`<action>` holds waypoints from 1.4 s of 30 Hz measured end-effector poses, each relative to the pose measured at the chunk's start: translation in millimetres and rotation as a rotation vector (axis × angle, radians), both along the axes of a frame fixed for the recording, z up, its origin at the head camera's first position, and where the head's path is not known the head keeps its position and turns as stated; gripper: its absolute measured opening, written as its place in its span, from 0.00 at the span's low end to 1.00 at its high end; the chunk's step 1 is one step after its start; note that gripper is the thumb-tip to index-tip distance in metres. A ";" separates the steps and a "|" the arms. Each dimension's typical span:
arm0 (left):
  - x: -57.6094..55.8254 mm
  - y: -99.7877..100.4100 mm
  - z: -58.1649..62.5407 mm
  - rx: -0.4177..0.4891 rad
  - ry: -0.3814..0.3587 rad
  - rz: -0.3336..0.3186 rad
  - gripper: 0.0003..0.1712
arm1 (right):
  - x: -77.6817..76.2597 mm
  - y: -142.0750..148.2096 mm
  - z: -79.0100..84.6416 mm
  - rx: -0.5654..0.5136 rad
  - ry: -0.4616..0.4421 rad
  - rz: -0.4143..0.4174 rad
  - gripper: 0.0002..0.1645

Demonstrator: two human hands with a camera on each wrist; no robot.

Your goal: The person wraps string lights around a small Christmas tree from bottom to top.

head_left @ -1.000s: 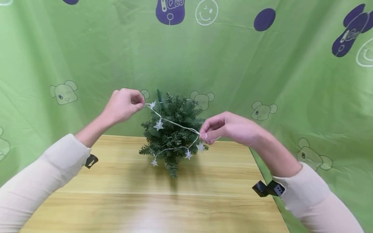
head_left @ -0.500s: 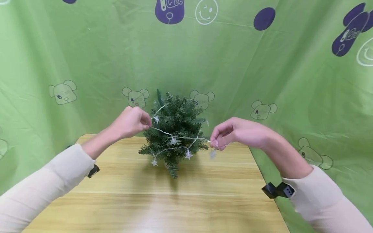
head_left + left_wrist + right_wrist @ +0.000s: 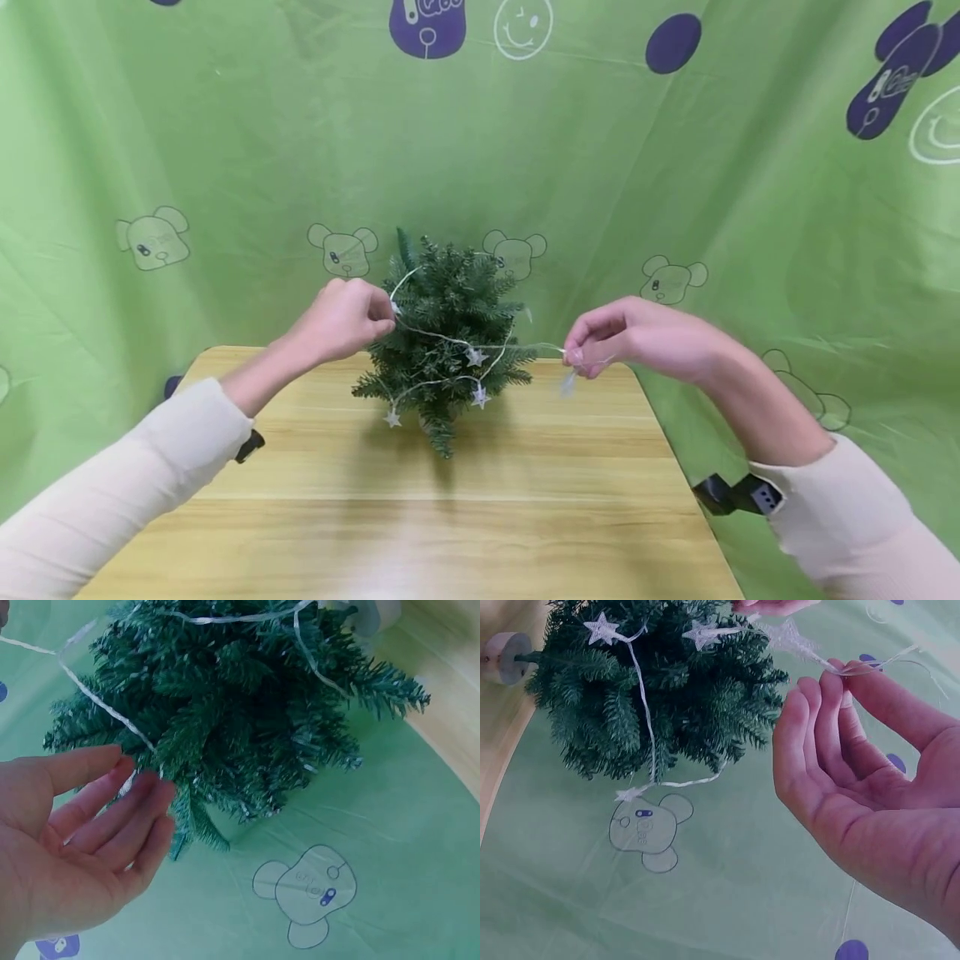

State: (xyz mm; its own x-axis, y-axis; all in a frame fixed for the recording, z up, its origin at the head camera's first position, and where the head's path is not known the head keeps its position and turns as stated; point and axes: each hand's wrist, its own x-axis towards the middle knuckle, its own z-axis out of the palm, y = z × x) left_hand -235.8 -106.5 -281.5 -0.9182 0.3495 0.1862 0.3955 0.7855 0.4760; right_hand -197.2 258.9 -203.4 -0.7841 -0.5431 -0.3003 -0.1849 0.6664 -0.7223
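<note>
A small artificial Christmas tree (image 3: 450, 308) stands on the wooden table, wound with a white cord of star string lights (image 3: 475, 357). At the tree's left side my left hand (image 3: 351, 321) pinches the string lights, its fingertips overlapping the branches. In the left wrist view the white cord (image 3: 105, 706) runs down to those fingertips, and a pale bit shows between them. My right hand (image 3: 633, 340), off to the tree's right, pinches the cord's other stretch between thumb and fingertips. A clear star (image 3: 791, 641) hangs close by these fingertips in the right wrist view.
The pale wooden table (image 3: 375, 517) has its right edge just below my right forearm. A green printed cloth (image 3: 480, 150) hangs behind the tree and down the sides. The tree's round wooden base (image 3: 506, 658) shows in the right wrist view.
My left hand has come down and slightly right along the tree's left side. My right hand has moved outward to the right, drawing the cord across the tree's front.
</note>
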 end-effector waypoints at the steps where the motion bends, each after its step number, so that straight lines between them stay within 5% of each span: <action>1: -0.5 -0.7 0.9 0.000 0.007 0.004 0.03 | -0.7 2.4 -0.3 -0.008 -0.002 -0.011 0.12; 15: 3.8 11.9 25.0 0.063 0.140 0.010 0.08 | -9.9 22.1 -10.2 -0.129 -0.020 -0.158 0.20; 21: 6.1 35.9 24.9 0.058 0.125 -0.022 0.17 | -12.2 22.7 -10.1 -0.208 -0.022 -0.187 0.18; 25: 3.2 43.6 22.5 0.038 0.122 -0.026 0.14 | -14.3 25.2 -10.5 -0.246 -0.015 -0.220 0.17; 32: 2.3 38.2 19.9 0.046 0.160 -0.035 0.06 | -24.0 35.5 -16.8 -0.230 -0.016 -0.268 0.20; 42: 1.1 28.8 15.2 0.051 0.173 -0.018 0.07 | -59.4 53.5 -39.4 -0.257 -0.100 -0.338 0.17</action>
